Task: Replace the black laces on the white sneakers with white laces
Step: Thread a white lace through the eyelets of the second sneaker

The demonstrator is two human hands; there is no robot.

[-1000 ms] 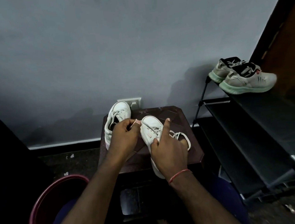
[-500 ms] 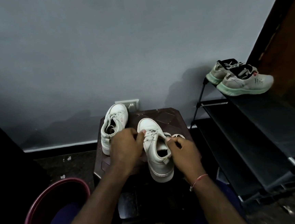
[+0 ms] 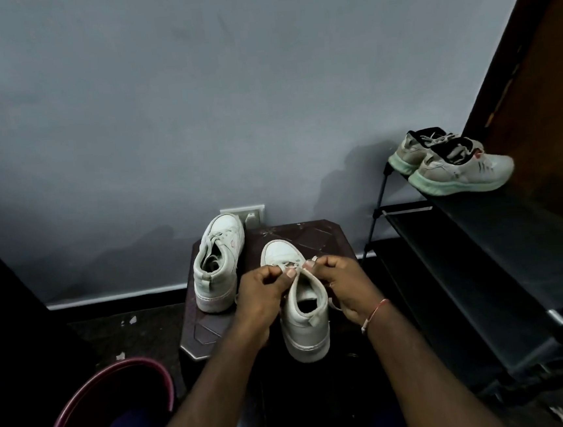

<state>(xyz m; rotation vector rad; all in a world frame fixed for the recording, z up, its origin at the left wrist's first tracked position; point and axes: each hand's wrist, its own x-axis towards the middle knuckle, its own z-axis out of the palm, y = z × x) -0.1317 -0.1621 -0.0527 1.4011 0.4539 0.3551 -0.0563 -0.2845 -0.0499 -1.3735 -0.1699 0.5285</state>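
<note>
Two white sneakers stand on a small dark table [image 3: 313, 237] against a grey wall. The far sneaker [image 3: 218, 263] sits at the table's far left, toe to the wall, with a pale lace through its eyelets. The near sneaker [image 3: 304, 317] stands to its right, heel toward the person and toe pointing away. Both hands meet over its tongue. The left hand [image 3: 263, 293] has its fingers curled and pinches the white lace [image 3: 291, 265] at the eyelets, and the right hand [image 3: 344, 284] pinches the same lace from the other side. A loose end trails down the shoe's right side. A red thread band [image 3: 375, 314] circles the right wrist. To the right, a black shoe rack [image 3: 482, 264] carries grey running shoes [image 3: 453, 167] on its top shelf. A maroon bucket [image 3: 126, 363] stands near left on the floor, and a wall socket [image 3: 251, 214] shows just behind the far sneaker.
</note>
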